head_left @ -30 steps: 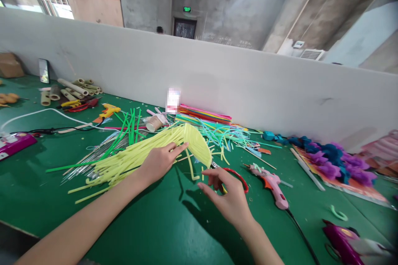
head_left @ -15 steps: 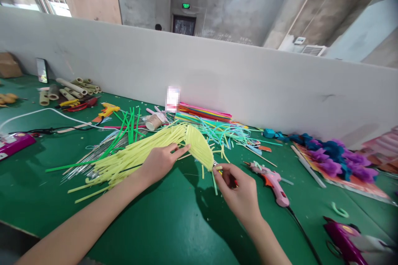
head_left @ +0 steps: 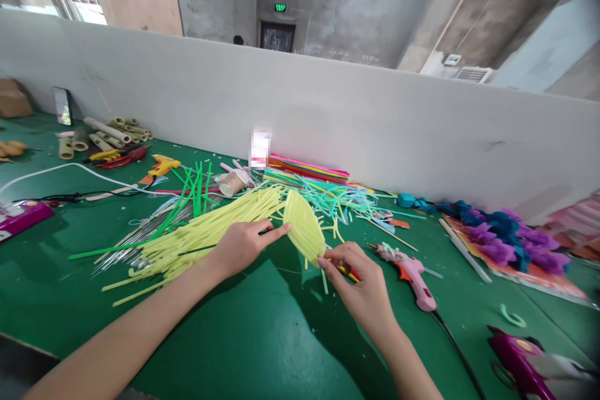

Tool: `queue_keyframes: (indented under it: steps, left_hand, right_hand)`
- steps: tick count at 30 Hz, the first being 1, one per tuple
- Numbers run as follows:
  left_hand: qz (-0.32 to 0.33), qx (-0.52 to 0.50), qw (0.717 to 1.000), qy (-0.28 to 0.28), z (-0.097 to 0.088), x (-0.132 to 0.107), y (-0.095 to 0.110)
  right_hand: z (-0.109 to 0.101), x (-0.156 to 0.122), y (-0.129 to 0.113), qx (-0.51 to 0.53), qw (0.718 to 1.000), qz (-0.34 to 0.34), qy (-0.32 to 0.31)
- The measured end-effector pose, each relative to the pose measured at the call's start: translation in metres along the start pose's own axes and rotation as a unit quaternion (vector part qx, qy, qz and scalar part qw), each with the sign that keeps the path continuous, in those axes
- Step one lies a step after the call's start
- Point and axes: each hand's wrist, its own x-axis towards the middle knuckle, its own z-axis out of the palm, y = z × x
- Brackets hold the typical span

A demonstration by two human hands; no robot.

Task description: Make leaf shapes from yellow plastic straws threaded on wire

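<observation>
A yellow leaf-shaped piece made of straws stands tilted on the green table, joined to a long fan of yellow straws running left. My left hand rests on the straw fan, forefinger stretched out against the leaf's base. My right hand is closed round red-handled scissors, whose tip is at the leaf's lower end. Short yellow offcuts lie beneath.
A pink glue gun with a black cord lies right of my right hand. Green and teal straws, a paper cup, a yellow glue gun and cardboard tubes lie behind. Blue and purple fluffy pieces sit at right. A white partition runs along the back.
My right hand reached to the red-handled scissors on the table, closed on them and brought them up to the leaf's lower end. The leaf has tilted more upright. The left hand has stayed put.
</observation>
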Motion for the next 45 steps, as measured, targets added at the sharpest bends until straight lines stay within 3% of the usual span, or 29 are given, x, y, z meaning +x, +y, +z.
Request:
queue_keyframes:
  steps: [4, 9, 21, 25, 30, 34, 39, 45]
  left_hand:
    - [-0.024, -0.019, 0.999, 0.033, -0.002, 0.001, 0.001]
    - [-0.049, -0.041, 0.997, 0.042, -0.006, 0.001, 0.004]
    - [-0.063, 0.006, 0.997, 0.043, -0.009, 0.003, 0.011]
    - [-0.12, -0.076, 0.988, 0.065, -0.011, 0.005, 0.017]
    - [-0.231, -0.244, 0.94, 0.061, -0.024, 0.012, 0.022]
    - [-0.267, -0.338, 0.903, 0.013, -0.034, 0.018, 0.02]
    - [-0.318, -0.538, 0.78, -0.037, -0.037, 0.023, 0.02]
    - [-0.325, -0.56, 0.762, -0.029, -0.036, 0.022, 0.024]
  right_hand:
    - [0.006, -0.001, -0.001, 0.051, 0.996, 0.064, 0.035]
    - [0.014, -0.003, -0.009, 0.166, 0.974, 0.153, 0.025]
    - [0.02, -0.001, -0.014, 0.295, 0.931, 0.214, 0.014]
    - [0.018, 0.001, -0.014, 0.325, 0.919, 0.222, 0.013]
    - [0.016, 0.002, -0.012, 0.33, 0.92, 0.208, 0.02]
    - [0.015, 0.002, -0.011, 0.322, 0.93, 0.179, 0.015]
    - [0.013, 0.002, -0.016, 0.31, 0.937, 0.158, 0.025]
    - [0.007, 0.003, -0.019, 0.323, 0.928, 0.18, 0.039]
